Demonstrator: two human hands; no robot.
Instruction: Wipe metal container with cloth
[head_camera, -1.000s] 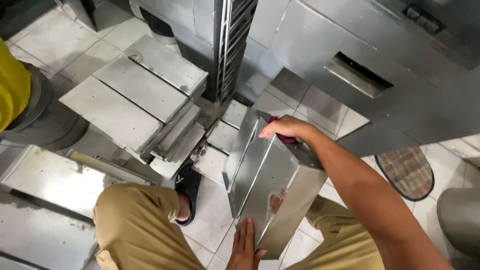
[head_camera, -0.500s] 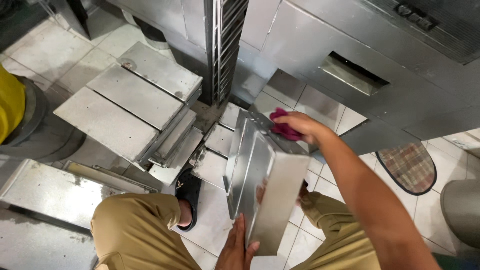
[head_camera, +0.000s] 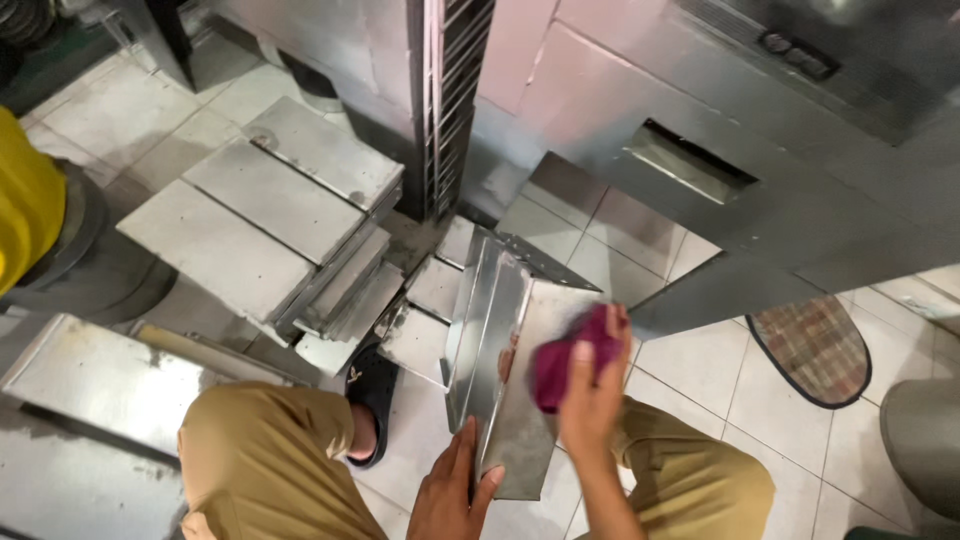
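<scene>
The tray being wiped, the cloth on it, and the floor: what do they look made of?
The metal tray looks like bare sheet steel with a dull brushed finish: grey, folded edges, soft reflections. The magenta cloth under the right hand looks like soft fabric, bunched and matte; its fibre cannot be told. The floor looks like glazed pale tile with dark grout lines. The left hand steadies the tray's lower edge.

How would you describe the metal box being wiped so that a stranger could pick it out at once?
Start at the tall wire rack standing on the tiled floor. Just below it, a shiny metal box stands tilted between the person's knees. Unlike the flat stacked trays nearby, it has a magenta cloth pressed against it.
</scene>
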